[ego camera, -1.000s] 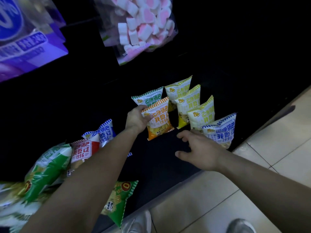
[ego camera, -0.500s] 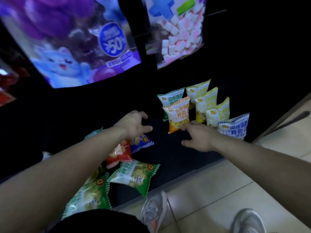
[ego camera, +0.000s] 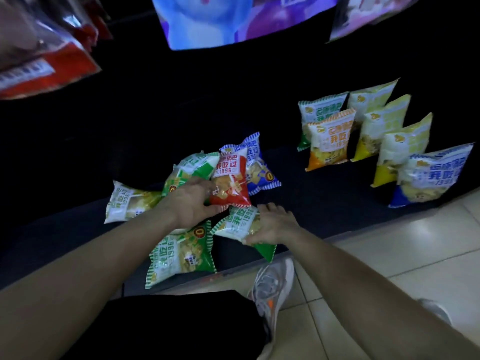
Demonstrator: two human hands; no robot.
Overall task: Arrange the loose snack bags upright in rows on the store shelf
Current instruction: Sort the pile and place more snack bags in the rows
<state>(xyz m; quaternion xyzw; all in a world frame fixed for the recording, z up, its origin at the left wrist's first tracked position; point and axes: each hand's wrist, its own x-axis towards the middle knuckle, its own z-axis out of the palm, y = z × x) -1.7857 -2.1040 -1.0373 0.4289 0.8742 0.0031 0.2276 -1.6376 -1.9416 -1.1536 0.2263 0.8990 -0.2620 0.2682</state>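
Observation:
Loose snack bags lie in a heap on the dark bottom shelf [ego camera: 324,203]. My left hand [ego camera: 191,203] grips the lower edge of a red bag [ego camera: 230,178] in that heap. Just right of it, my right hand [ego camera: 272,224] pinches a green and white bag [ego camera: 239,222] near the shelf's front edge. A blue bag [ego camera: 257,167] and other green bags [ego camera: 181,253] lie around them. To the right, several bags stand upright in two rows: an orange bag [ego camera: 328,141] in front of a green one, and yellow bags [ego camera: 400,149] ending in a blue bag [ego camera: 433,178].
Big candy bags hang above: a purple one [ego camera: 233,19] and a red one [ego camera: 44,63]. Pale floor tiles [ego camera: 389,255] run along the shelf front, where my grey shoe [ego camera: 272,284] stands. A white and green bag [ego camera: 127,201] lies at the heap's left.
Both hands have left the upright rows and moved left to the loose heap. My left hand let go of the orange bag and now grips the red one; my right hand took the green bag.

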